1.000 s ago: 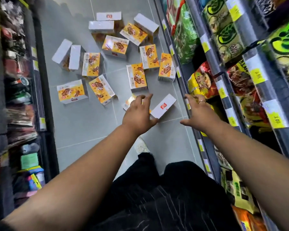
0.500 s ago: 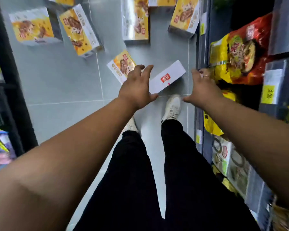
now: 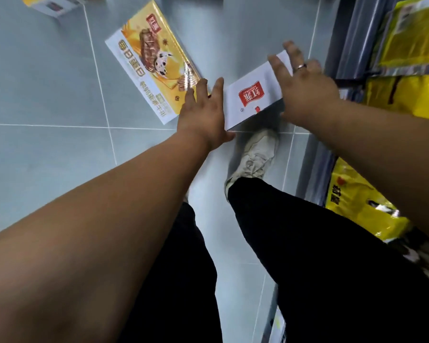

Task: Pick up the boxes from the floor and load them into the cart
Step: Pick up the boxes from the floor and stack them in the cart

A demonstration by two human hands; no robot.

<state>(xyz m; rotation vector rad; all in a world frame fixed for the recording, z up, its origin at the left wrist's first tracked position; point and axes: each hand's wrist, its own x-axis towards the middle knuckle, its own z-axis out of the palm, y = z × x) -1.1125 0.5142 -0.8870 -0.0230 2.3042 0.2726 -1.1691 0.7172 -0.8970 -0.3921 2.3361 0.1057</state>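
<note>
The box (image 3: 253,95) stands on the floor (image 3: 47,95) by the shelf (image 3: 344,33). The left grip (image 3: 203,112) and right grip (image 3: 305,87) lie straight-fingered against its ends, not clamped. It is probably a light, stiff, slick carton: press both ends evenly.

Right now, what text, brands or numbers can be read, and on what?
"每日蛋白": yellow box, along its white strip.
Smaller line beside it: too blurred.
Red logo on the white box: upside down, unreadable.
Dark characters on the yellow bag: blurred.
No numbers readable.
</note>
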